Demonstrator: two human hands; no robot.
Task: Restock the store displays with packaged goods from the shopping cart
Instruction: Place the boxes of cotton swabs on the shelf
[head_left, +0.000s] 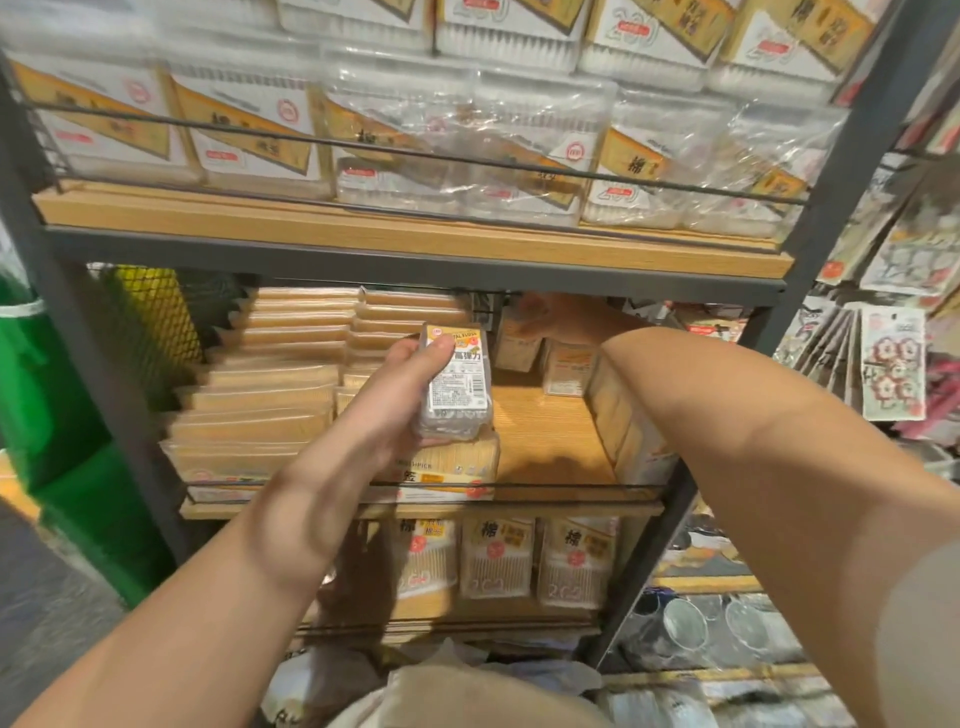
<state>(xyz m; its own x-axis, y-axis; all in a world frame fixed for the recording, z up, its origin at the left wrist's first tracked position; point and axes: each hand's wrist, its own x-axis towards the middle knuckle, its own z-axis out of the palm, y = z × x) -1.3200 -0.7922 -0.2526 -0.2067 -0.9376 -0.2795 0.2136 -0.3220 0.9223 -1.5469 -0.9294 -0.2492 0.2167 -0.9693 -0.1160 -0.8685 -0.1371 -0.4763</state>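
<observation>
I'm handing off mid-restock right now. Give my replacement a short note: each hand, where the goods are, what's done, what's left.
Left hand: holds a small clear packet upright in front of the middle shelf.
Right hand: reached deep into that shelf's back right, among small boxes; blurred and shadowed, grip unclear.
Goods: flat packs stacked on the shelf's left; bare wood in the centre.
Done: the shelf's left and right sides are stocked.
Left: place the held packet, probably in the central gap. The cart is out of view.

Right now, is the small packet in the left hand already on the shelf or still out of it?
Still out. The left hand grips the small packet upright in front of the middle shelf, above the stacked packs; it rests on nothing.
</observation>
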